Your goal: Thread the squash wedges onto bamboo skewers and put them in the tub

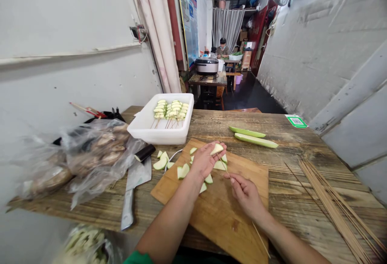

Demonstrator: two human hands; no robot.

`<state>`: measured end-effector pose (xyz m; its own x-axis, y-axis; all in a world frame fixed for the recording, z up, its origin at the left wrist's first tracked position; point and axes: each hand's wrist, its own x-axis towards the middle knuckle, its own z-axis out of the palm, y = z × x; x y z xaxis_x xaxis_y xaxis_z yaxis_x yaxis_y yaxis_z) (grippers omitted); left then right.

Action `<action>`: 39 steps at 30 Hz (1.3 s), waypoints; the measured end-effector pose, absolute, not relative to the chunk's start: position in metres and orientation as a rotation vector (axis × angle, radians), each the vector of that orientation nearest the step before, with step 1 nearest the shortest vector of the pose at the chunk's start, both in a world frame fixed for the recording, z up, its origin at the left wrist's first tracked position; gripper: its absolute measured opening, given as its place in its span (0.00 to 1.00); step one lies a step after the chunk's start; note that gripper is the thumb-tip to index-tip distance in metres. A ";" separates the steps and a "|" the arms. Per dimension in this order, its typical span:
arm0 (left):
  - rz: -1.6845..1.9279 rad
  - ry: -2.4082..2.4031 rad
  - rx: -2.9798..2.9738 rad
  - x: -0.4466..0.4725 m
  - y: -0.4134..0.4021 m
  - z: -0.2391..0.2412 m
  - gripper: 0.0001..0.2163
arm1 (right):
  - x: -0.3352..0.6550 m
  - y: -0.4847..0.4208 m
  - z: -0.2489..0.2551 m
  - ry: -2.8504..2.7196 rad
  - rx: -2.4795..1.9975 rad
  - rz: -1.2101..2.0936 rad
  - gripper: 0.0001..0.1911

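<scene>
My left hand (204, 160) is over the cutting board (232, 223), closed around a pale green-edged vegetable slice (217, 149). In my right hand (246, 193) a thin wooden skewer (260, 238) is pinched; its upper end reaches the slice in the left hand. Whether the tip has gone through the slice I cannot tell. More cut slices (183, 171) lie on the board around and under the left hand, partly hidden by it. At the back left, a white plastic tub (160, 137) holds several skewers threaded with slices (175, 109).
A cleaver (128, 205) lies left of the board near a dark-skinned vegetable piece (145, 153) and loose slices (161, 162). Plastic bags (99, 147) fill the left side. Two long peeled pieces (255, 140) lie behind; bare skewers (332, 207) are at right. A person (223, 49) sits far back.
</scene>
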<state>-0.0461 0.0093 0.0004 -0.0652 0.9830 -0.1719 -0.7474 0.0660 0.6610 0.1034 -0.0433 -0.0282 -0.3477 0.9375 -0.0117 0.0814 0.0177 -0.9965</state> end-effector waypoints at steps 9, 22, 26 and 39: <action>1.419 0.747 0.448 -0.041 0.005 0.003 0.07 | 0.099 -0.047 -0.032 -1.535 -1.040 1.417 0.17; 1.331 0.584 0.275 -0.031 0.004 0.006 0.12 | 0.097 -0.038 -0.031 -1.561 -1.037 1.406 0.15; 1.249 0.509 0.214 -0.023 0.001 0.008 0.14 | 0.098 -0.031 -0.031 -1.530 -1.041 1.310 0.14; 1.392 0.741 0.356 -0.008 -0.009 0.002 0.13 | 0.099 -0.040 -0.020 -1.224 -1.018 1.618 0.16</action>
